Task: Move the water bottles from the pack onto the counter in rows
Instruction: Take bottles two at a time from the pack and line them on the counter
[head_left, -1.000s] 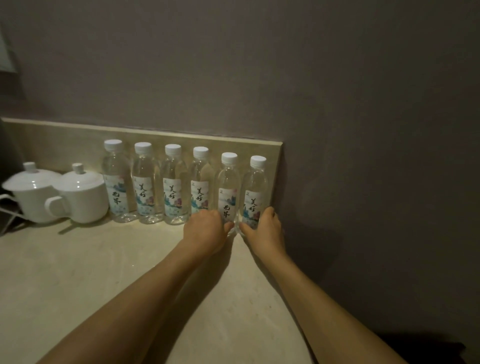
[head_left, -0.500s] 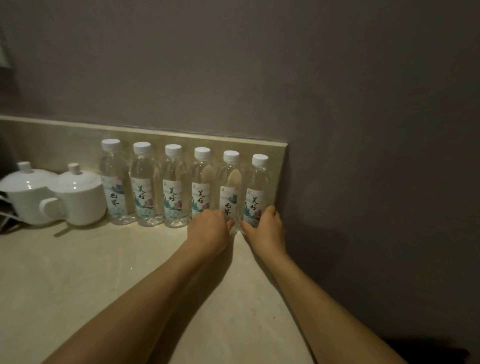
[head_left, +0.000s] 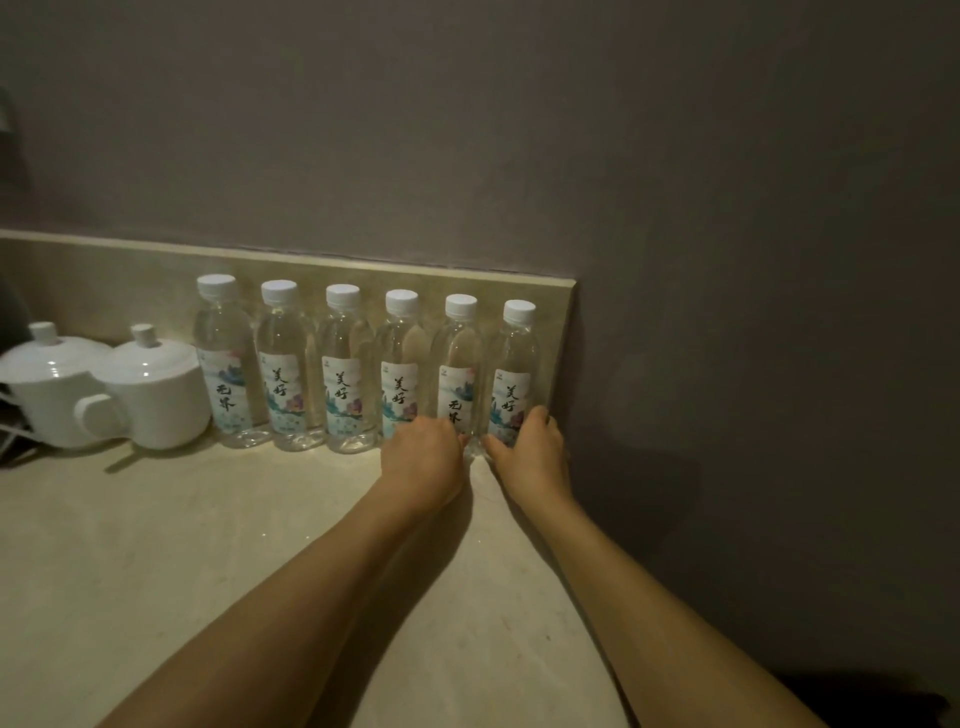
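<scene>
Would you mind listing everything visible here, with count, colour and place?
water bottles: six, clear with white caps and printed labels, upright in one row along the backsplash.
lidded cups: two, white, left of the row on the counter.
counter: one, beige stone.
backsplash: one, beige, behind the bottles.
wall: grey, behind and to the right.
left hand: at the bases of the fourth and fifth bottles.
right hand: wrapped around the base of the rightmost bottle.

Dim grey-mauve wall above beige stone backsplash and counter
</scene>
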